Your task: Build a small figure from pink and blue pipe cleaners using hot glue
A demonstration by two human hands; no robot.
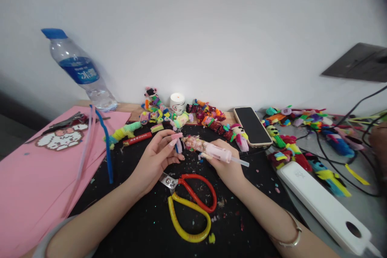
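My right hand (pixel 227 166) is closed around a pink, clear tube-shaped piece (pixel 208 149) with beads or sequins inside, held level above the black mat (pixel 142 225). My left hand (pixel 159 154) is cupped beside the tube's left end, with its fingertips pinching a small blue and pink bit (pixel 178 144) there. Scissors (pixel 189 201) with one red and one yellow handle lie on the mat just below both hands.
Pink sheets (pixel 33 185) lie at left with pipe cleaners (pixel 106 145) and a water bottle (pixel 79 70) behind. Colourful pipe-cleaner figures (pixel 208 119) line the wall, with a small white jar (pixel 177 102). A phone (pixel 252 125), white power strip (pixel 323 203) and cables (pixel 347 157) are at right.
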